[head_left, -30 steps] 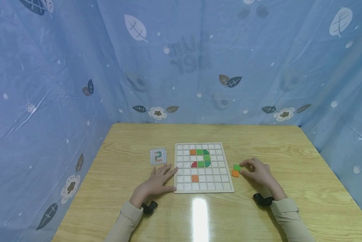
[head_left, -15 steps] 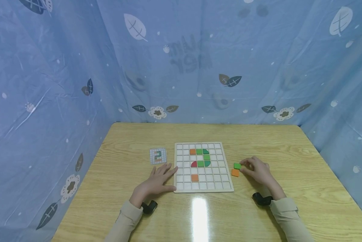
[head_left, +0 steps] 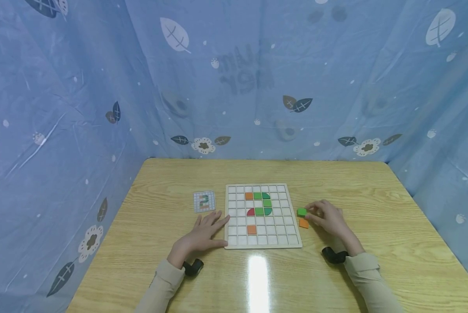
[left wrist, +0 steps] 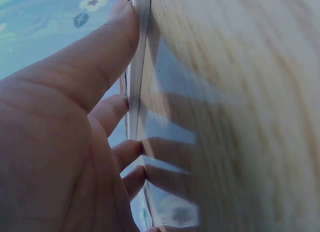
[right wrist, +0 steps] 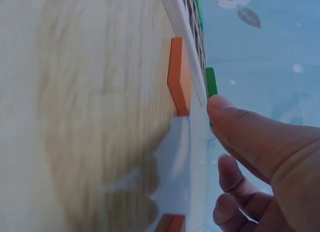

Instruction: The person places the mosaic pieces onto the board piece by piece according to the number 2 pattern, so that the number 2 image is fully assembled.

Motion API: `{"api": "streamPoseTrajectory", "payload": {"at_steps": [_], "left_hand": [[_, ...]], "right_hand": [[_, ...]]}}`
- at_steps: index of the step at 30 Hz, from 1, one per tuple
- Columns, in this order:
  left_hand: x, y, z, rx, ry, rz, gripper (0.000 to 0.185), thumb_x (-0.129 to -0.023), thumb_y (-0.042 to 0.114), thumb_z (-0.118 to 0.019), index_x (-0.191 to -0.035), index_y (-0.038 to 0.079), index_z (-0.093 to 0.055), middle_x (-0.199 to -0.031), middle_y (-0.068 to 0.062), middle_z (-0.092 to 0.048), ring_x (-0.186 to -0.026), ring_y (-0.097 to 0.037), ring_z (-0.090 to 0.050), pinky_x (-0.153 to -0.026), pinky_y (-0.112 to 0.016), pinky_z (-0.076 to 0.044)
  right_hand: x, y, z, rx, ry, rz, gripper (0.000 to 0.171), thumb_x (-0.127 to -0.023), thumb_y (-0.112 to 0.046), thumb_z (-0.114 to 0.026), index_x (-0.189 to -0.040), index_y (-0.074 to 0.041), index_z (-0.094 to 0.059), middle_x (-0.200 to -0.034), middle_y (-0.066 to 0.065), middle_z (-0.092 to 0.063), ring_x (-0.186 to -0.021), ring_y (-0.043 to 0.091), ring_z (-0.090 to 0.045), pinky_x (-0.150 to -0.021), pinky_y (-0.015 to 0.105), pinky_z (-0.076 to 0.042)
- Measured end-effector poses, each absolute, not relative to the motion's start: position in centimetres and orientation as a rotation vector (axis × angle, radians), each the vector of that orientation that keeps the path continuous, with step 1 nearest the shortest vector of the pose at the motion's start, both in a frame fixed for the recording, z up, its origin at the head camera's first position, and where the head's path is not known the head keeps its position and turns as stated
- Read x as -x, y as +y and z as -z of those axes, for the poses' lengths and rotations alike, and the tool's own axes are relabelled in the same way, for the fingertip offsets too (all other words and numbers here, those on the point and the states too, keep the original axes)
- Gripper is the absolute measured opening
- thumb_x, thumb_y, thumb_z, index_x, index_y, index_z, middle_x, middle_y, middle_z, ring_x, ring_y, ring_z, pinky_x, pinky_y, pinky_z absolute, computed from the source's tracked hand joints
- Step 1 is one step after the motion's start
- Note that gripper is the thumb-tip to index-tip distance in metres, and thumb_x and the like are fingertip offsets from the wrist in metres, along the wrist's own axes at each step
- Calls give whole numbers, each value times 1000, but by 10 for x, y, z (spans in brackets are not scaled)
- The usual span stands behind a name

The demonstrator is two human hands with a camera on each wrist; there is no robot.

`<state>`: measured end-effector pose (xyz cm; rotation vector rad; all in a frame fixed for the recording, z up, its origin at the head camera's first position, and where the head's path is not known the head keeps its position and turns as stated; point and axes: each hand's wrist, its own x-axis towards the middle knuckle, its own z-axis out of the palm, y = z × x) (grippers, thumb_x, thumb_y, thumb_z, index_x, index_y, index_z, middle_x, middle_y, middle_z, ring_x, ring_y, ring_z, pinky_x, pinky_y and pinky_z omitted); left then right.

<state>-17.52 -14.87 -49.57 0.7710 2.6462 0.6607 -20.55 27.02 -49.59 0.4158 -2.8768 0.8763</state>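
My right hand (head_left: 327, 217) pinches a green square tile (head_left: 301, 212) between thumb and finger, just beyond the board's right edge. The right wrist view shows the green tile (right wrist: 211, 82) held clear of the tabletop. An orange square tile (head_left: 303, 223) lies flat below it. With fingers spread, my left hand (head_left: 200, 234) touches the left edge of the white grid board (head_left: 237, 240). On the board sit green tiles (head_left: 259, 211), dark green curved tiles (head_left: 268, 211), a red curved tile (head_left: 251, 212) and two orange tiles (head_left: 251, 229).
A small card (head_left: 196, 203) printed with a coloured figure 2 on a grid lies left of the board. In the right wrist view, orange-red pieces (right wrist: 171, 223) show at the bottom edge. Blue patterned curtains (head_left: 226, 87) surround the wooden table (head_left: 171, 178).
My right hand has taken up the green tile beside the orange one and moved it slightly left toward the board. The left hand stays in place.
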Motion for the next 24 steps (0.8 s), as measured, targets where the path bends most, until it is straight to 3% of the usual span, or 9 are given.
{"api": "streamPoseTrajectory", "payload": {"at_steps": [11,18,24], "left_hand": [[175,-148,497,-751,2641,-645,75,-87,52,-54,-149,25,-21,-155,-10,-11,-143,-31,-3,-112,-58,5],[175,-148,496,-745,2644,-645,75,-87,52,-55,-149,25,-22,-155,-10,-11,-143,-31,-3,-112,-58,5],[175,-148,496,-758,2642,-653,75,-88,50,-55,-149,23,-22,-155,-12,-12,-143,-33,-3,-112,-59,4]], "right_hand": [[212,251,493,-474,-2850,-891,26,-80,-24,-72,-102,-11,-67,-87,5,-58,-78,19,-51,-75,45,-29],[215,236,491,-525,-2840,-931,23,-81,-22,-72,-101,-12,-67,-84,2,-56,-75,15,-47,-72,39,-24],[216,220,488,-557,-2836,-944,22,-80,-21,-73,-100,-13,-68,-83,1,-56,-72,14,-46,-75,41,-25]]}}
